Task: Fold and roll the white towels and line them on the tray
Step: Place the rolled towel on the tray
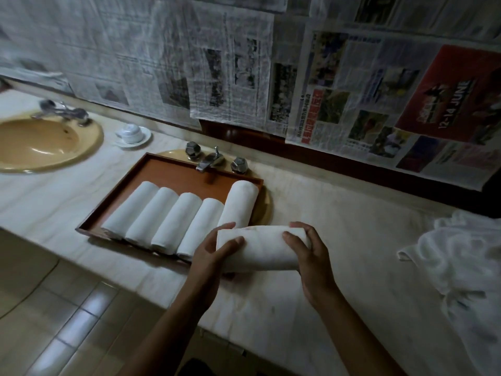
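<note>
At the left of the table [352, 240], past a tan sink [48, 142], the brown tray [162, 169] held five rolled white towels [173, 221] side by side. At its near right corner the left hand [214, 253] and right hand [311, 256] each curled their fingers [300, 227] round an end of a sixth roll [260, 251], held crosswise. Loose white towels [461, 253] lay heaped far right.

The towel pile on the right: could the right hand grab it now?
Probably not yet: the right hand grips the rolled towel. Nothing lies between it and the towel pile, though.
</note>
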Demonstrator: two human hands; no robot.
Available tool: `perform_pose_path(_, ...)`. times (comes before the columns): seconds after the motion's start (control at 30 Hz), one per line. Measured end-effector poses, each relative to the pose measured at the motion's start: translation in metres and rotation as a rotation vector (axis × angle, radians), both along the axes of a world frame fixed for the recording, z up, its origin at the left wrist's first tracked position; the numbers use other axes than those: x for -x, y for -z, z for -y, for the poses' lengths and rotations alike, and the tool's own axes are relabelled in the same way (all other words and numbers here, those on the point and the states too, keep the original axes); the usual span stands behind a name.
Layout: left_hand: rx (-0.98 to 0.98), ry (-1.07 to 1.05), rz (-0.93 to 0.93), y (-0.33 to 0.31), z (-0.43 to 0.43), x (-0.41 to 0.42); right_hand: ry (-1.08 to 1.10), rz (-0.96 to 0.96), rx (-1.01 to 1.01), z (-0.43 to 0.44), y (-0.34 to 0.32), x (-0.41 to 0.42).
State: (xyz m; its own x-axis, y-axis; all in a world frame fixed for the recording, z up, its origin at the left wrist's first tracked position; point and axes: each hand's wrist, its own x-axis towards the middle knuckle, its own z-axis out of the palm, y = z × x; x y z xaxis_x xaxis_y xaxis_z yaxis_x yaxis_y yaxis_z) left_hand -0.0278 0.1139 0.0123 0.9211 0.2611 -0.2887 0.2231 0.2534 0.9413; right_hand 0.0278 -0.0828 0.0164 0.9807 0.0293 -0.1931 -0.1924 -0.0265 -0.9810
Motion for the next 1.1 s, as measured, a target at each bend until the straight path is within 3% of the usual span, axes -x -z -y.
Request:
perform_pose_path(0.23, -0.186, -0.139, 0.111, -0.015, -0.051, 0.001, -0.11, 0.097, 0.048, -0.067, -0.006, -0.037)
perform_pose_path(0.43, -0.33, -0.204, 0.124, -0.012, -0.152, 0.004, -0.185, 0.197, 0.133, -0.19, -0.015, -0.075)
perform_pose_path(0.6, -0.705, -0.19, 0.113, 0.001, -0.254, 0.014, -0.323, 0.187, 0.159, -0.307, -0.015, -0.1)
perform_pose_path(0.7, -0.784, -0.239, 0.062, 0.01, -0.304, 0.015, -0.399, 0.179, 0.22, -0.372, -0.013, -0.116)
perform_pose_path(1.0, -0.661, -0.234, -0.295, 0.056, -0.389, -0.005, -0.572, 0.002, 0.769, -0.513, 0.026, -0.164)
perform_pose_path(1.1, -0.847, -0.098, -0.41, 0.079, -0.396, -0.012, -0.667, -0.019, 0.969, -0.528, 0.04, -0.173)
